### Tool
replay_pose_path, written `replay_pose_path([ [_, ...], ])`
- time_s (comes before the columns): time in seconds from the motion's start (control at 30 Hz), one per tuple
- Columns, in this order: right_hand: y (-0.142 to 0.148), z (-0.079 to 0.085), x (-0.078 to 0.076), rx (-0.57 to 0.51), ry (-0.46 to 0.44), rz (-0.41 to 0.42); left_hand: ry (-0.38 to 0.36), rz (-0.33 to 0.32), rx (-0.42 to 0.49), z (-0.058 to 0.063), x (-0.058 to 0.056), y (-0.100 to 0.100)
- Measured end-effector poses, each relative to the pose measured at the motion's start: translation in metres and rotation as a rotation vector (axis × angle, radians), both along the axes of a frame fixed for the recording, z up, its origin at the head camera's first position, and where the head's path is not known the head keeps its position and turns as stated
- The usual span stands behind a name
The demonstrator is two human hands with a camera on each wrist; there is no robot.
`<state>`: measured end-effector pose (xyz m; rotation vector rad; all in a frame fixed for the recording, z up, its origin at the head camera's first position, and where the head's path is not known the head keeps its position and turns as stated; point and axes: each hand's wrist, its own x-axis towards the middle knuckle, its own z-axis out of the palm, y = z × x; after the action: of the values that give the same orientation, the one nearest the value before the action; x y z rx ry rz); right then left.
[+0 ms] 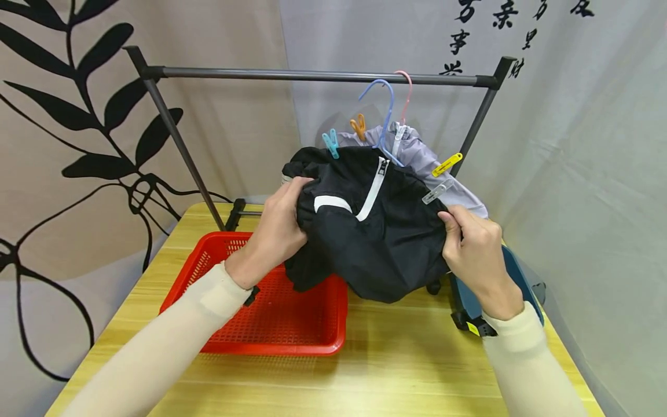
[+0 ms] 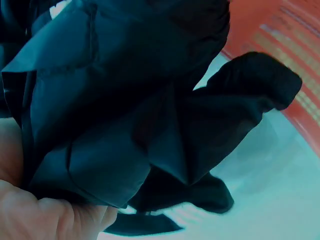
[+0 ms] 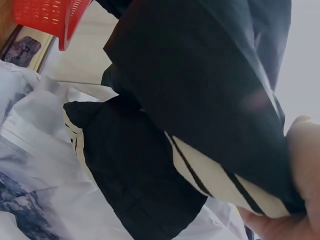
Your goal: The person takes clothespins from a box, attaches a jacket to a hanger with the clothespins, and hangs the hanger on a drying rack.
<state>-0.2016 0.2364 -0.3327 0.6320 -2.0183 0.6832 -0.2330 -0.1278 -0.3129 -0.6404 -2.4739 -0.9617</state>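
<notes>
A black jacket (image 1: 375, 249) with a white zip hangs from a blue hanger (image 1: 391, 107). A light-blue clip (image 1: 331, 143) and a clear clip (image 1: 436, 192) sit at its top. My left hand (image 1: 278, 223) grips one side of the jacket. At the opposite side, my right hand (image 1: 474, 249) pinches the cloth between thumb and fingers. Dark folds (image 2: 115, 115) fill much of the left wrist view beside the left hand (image 2: 45, 212). In the right wrist view, cream ribbing with black stripes (image 3: 225, 185) shows near the right hand (image 3: 285, 220).
Behind the jacket, a lavender garment (image 1: 417, 153) hangs on a pink hanger (image 1: 408, 95) from the grey rack bar (image 1: 271, 75), with orange (image 1: 358, 126) and yellow (image 1: 447, 164) clips. A red basket (image 1: 339, 341) stands at left on the wooden table (image 1: 406, 370); a blue container (image 1: 513, 278) is at right.
</notes>
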Motion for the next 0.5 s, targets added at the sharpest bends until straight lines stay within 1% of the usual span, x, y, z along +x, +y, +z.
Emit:
replay_pose_path([
  [0.13, 0.002, 0.003, -0.003, -0.01, 0.003, 0.001, 0.058, 0.006, 0.06, 0.0, -0.004, 0.016],
  [0.27, 0.005, 0.007, -0.005, -0.012, 0.009, -0.007, 0.087, 0.01, 0.106, -0.003, -0.009, 0.031],
  [0.37, 0.007, 0.01, -0.006, -0.012, 0.014, -0.016, 0.086, 0.008, 0.138, -0.008, -0.012, 0.042],
  [0.5, 0.01, 0.014, -0.008, -0.009, 0.023, -0.023, 0.054, 0.005, 0.167, -0.017, -0.016, 0.057],
])
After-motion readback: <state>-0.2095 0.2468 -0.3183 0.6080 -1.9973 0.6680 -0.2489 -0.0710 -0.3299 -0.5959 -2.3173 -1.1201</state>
